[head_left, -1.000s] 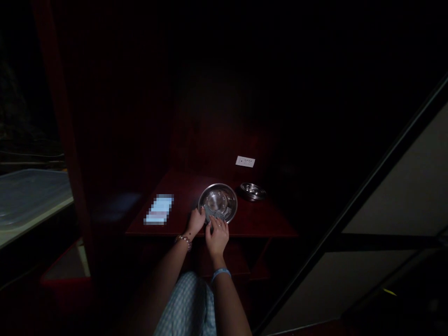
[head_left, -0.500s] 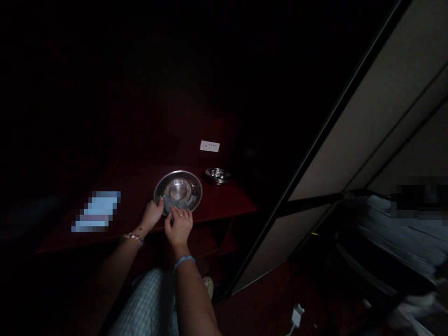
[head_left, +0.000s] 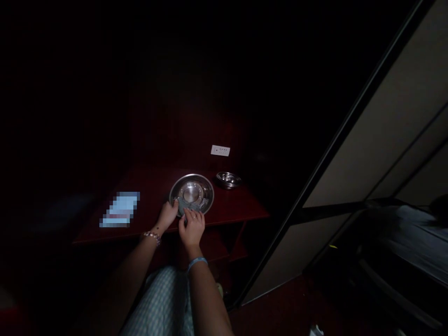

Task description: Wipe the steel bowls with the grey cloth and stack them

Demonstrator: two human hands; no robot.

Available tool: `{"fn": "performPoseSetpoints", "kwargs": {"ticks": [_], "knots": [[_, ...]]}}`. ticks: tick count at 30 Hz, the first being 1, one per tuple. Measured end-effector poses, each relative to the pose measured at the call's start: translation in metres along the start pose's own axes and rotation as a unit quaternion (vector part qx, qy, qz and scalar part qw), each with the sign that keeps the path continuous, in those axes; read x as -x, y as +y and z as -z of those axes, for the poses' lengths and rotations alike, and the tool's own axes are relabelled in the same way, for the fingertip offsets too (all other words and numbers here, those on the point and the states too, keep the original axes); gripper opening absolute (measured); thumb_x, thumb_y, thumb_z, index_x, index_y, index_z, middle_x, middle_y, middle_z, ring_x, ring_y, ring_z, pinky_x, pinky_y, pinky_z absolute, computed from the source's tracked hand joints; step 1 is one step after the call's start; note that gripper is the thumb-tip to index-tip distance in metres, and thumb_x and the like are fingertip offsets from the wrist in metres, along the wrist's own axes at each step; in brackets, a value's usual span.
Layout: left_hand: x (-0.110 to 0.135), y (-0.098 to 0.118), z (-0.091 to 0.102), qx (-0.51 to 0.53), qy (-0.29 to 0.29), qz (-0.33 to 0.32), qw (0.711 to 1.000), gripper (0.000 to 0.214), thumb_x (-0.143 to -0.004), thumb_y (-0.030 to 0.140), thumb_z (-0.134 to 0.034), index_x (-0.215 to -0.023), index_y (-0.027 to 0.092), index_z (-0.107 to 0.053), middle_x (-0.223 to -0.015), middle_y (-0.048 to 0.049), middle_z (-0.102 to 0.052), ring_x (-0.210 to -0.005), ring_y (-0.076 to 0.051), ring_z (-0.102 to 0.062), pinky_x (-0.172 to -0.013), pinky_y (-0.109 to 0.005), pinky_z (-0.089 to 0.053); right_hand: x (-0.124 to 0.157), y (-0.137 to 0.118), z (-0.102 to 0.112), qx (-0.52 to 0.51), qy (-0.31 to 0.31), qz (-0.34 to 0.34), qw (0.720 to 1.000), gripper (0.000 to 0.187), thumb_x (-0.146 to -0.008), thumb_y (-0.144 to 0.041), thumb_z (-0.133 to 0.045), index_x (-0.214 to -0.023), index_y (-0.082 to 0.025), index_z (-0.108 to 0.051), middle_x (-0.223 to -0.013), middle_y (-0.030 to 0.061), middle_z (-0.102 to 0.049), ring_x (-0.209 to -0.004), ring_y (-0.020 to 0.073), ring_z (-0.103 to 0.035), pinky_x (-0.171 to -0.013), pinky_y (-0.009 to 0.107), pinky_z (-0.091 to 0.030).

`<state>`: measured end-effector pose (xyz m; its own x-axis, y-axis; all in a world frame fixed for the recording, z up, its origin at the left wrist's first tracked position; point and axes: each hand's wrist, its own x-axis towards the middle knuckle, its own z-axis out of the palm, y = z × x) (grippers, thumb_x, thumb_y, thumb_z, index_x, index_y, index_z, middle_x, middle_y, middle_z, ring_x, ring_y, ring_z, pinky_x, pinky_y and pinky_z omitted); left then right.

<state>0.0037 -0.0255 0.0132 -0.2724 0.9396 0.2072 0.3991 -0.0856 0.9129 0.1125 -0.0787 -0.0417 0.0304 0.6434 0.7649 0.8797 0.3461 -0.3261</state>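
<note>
A round steel plate (head_left: 196, 186) lies on a dark red wooden shelf (head_left: 238, 210). My left hand (head_left: 167, 215) grips the plate's near left rim, fingers curled on its edge. My right hand (head_left: 192, 227), with a ring and a blue wristband, presses a grey cloth (head_left: 185, 205) onto the near part of the plate. Its fingers are closed on the cloth.
A smaller steel bowl (head_left: 228, 179) sits behind and right of the plate. A white socket plate (head_left: 220, 150) is on the back wall. A blurred pale rectangle (head_left: 119, 209) lies at the shelf's left. A dark-framed pale panel (head_left: 378, 126) runs along the right.
The view swung right and then back a little to the left. Both hands stay at the plate's near rim, and the right hand with the cloth has shifted slightly on the plate.
</note>
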Motion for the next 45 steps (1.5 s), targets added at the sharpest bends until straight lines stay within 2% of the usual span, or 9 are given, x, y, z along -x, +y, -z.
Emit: {"fn": "performPoseSetpoints", "kwargs": {"ticks": [10,17,25,32,38,45], "knots": [[0.0014,0.0021,-0.0011,0.021,-0.003,0.008,1.0,0.026,-0.087,0.028,-0.048,-0.065,0.02,-0.06,-0.067,-0.0135,-0.073,-0.092,-0.027,-0.076,-0.07,-0.027,-0.054,-0.002,0.0002,0.0042,-0.014,-0.004,0.0,1.0,0.032,-0.095,-0.019,-0.054,-0.12,-0.022,-0.074,-0.117,0.0062,-0.078,-0.112,0.0232,-0.068,-0.112,0.042,-0.04],[0.0005,-0.0006,-0.0017,0.019,-0.008,-0.007,1.0,0.027,-0.087,0.029,-0.047,-0.065,0.02,-0.059,-0.076,-0.0155,-0.076,-0.094,-0.027,-0.076,-0.074,-0.029,-0.055,-0.0017,0.0017,0.0016,-0.003,0.0,0.006,1.0,0.032,-0.095,-0.018,-0.054,-0.12,-0.023,-0.074,-0.116,0.0061,-0.078,-0.112,0.0232,-0.069,-0.112,0.041,-0.04],[0.002,0.0022,0.0005,0.021,-0.012,-0.001,1.0,0.027,-0.087,0.029,-0.046,-0.066,0.02,-0.06,-0.069,-0.0144,-0.074,-0.099,-0.029,-0.075,-0.072,-0.027,-0.055,-0.0014,-0.0009,0.0046,0.017,-0.017,0.002,1.0,0.033,-0.096,-0.02,-0.054,-0.124,-0.023,-0.072,-0.119,0.0072,-0.077,-0.113,0.0234,-0.068,-0.112,0.042,-0.041],[0.0024,0.0034,0.0011,0.019,-0.01,0.006,1.0,0.026,-0.087,0.029,-0.047,-0.068,0.019,-0.061,-0.072,-0.0155,-0.075,-0.096,-0.028,-0.075,-0.073,-0.027,-0.055,-0.0017,-0.001,0.005,0.002,-0.013,0.0,1.0,0.032,-0.097,-0.021,-0.054,-0.123,-0.024,-0.072,-0.118,0.0062,-0.078,-0.113,0.0229,-0.068,-0.114,0.042,-0.04],[0.0033,0.0024,0.0011,0.018,-0.016,-0.004,1.0,0.027,-0.087,0.03,-0.046,-0.067,0.019,-0.062,-0.066,-0.0129,-0.073,-0.094,-0.029,-0.076,-0.07,-0.027,-0.055,-0.0015,-0.0017,0.0063,0.008,-0.009,0.004,1.0,0.032,-0.096,-0.021,-0.053,-0.121,-0.023,-0.073,-0.117,0.0069,-0.078,-0.112,0.023,-0.068,-0.113,0.042,-0.04],[0.0016,0.0016,-0.0003,0.024,-0.008,-0.004,1.0,0.026,-0.087,0.027,-0.047,-0.067,0.019,-0.061,-0.074,-0.0144,-0.076,-0.096,-0.028,-0.075,-0.073,-0.027,-0.055,-0.0011,-0.0001,0.0045,0.001,-0.006,0.003,1.0,0.032,-0.097,-0.021,-0.052,-0.122,-0.023,-0.072,-0.118,0.0071,-0.077,-0.112,0.0229,-0.068,-0.113,0.042,-0.04]]}}
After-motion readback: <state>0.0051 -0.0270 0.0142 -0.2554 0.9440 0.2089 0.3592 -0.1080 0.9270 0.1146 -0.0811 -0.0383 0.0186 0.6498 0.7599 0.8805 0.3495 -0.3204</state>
